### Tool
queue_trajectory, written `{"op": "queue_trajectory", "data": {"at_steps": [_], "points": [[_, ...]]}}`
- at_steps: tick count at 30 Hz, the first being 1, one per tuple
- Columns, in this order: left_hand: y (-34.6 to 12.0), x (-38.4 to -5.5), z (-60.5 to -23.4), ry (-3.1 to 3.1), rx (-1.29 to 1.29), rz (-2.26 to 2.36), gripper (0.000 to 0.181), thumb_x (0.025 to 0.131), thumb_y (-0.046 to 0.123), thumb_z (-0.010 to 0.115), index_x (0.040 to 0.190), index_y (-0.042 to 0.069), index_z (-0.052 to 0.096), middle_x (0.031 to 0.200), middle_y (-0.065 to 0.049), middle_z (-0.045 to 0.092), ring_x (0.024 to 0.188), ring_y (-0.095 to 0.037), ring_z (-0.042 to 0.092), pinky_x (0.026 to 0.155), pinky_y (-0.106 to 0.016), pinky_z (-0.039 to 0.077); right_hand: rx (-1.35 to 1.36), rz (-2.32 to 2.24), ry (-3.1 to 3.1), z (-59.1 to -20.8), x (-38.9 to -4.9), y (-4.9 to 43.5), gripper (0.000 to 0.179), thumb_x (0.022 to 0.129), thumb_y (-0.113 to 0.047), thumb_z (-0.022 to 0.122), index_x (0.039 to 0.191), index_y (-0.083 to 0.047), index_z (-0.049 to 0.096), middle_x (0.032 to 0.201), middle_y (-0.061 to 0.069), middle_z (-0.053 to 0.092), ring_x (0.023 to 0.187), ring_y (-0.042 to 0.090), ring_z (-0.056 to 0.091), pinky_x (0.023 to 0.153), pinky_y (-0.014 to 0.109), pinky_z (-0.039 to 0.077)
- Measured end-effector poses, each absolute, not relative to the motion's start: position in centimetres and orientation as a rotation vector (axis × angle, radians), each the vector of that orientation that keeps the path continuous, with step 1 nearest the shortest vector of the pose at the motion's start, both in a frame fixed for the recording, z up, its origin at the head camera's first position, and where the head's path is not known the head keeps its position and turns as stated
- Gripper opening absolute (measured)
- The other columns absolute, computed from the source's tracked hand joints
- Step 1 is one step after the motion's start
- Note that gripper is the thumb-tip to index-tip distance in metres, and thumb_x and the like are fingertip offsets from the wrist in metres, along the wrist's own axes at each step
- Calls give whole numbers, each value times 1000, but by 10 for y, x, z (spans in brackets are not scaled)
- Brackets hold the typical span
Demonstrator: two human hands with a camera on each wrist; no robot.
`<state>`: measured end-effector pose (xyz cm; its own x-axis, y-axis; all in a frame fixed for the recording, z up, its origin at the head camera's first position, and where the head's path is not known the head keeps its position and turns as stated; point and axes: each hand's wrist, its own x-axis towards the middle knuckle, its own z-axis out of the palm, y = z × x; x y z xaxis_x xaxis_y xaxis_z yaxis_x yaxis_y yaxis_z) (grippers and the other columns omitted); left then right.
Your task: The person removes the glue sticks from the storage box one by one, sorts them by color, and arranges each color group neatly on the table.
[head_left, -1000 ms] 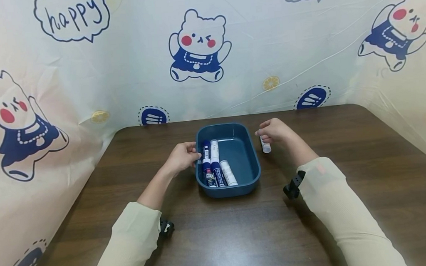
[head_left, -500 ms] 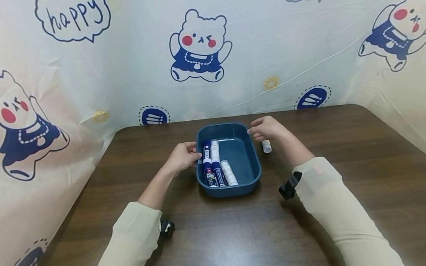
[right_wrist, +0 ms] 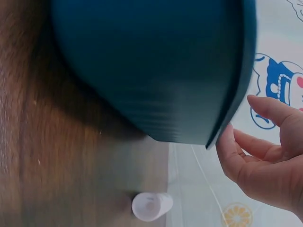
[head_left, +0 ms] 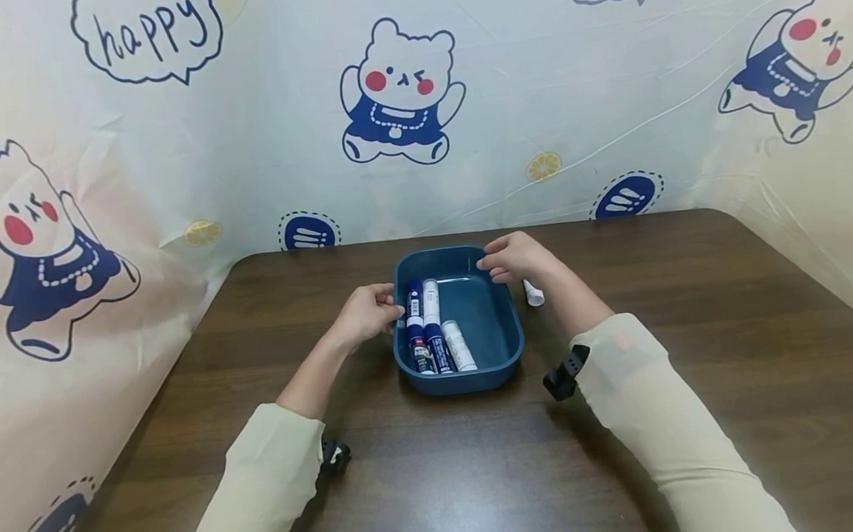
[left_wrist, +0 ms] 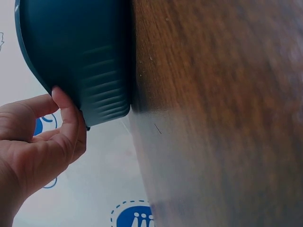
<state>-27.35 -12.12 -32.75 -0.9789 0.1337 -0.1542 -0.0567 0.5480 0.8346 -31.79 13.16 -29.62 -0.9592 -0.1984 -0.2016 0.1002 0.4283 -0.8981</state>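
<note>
A dark blue plastic box (head_left: 462,383) with rounded corners stands on the table. My left hand (head_left: 364,314) grips its left rim, thumb on the near side, as the left wrist view also shows. My right hand (head_left: 520,260) reaches over the far right rim with loosely bent fingers and nothing visible between them; in the right wrist view its fingertips (right_wrist: 226,135) are right at the rim. Along the box's left side lie a blue-and-white marker (head_left: 415,310), another such marker (head_left: 431,303) and a short white tube (head_left: 459,347). A similar white tube (head_left: 534,295) lies outside, partly hidden by my right wrist.
The brown wooden table (head_left: 443,473) extends to a patterned cloth backdrop (head_left: 502,85) behind and at both sides. Each wrist carries a black strapped camera, the right camera (head_left: 566,373) near the box's front right side.
My right hand has moved left from the loose white tube to over the box's right rim, leaving the tube on the table. My left hand has stayed on the rim.
</note>
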Motion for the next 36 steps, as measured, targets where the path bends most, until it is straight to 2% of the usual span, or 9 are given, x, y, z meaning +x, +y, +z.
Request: {"op": "queue_trajectory", "data": {"at_steps": [12, 19, 28, 36], "points": [[-121, -274, -328, 2590, 79, 1408, 53, 92, 8, 55, 141, 0, 34, 105, -15, 51, 89, -26, 55, 74, -33, 52, -129, -1529, 2409, -302, -317, 115, 51, 89, -11, 61, 133, 6, 42, 126, 23, 50, 110, 35, 54, 87, 36, 47], [-122, -274, -329, 2591, 84, 1408, 53, 92, 7, 55, 140, -1, 34, 104, -15, 50, 91, -26, 54, 74, -32, 52, -92, -1574, 2338, -308, -316, 101, 51, 87, -9, 63, 131, 8, 43, 119, 22, 54, 107, 33, 56, 79, 29, 51], [-122, -273, -329, 2571, 79, 1421, 54, 92, 7, 55, 141, -1, 33, 101, -14, 49, 92, -27, 53, 77, -36, 52, -60, -1565, 2288, -316, -320, 87, 51, 86, -8, 64, 130, 7, 44, 121, 22, 52, 108, 34, 55, 83, 33, 50], [-122, -272, -327, 2575, 87, 1417, 53, 93, 7, 54, 141, 0, 33, 101, -15, 50, 92, -27, 53, 77, -35, 52, -21, -1527, 2290, -316, -320, 81, 50, 85, -7, 65, 129, 7, 45, 121, 21, 52, 105, 32, 57, 80, 32, 51]]}}
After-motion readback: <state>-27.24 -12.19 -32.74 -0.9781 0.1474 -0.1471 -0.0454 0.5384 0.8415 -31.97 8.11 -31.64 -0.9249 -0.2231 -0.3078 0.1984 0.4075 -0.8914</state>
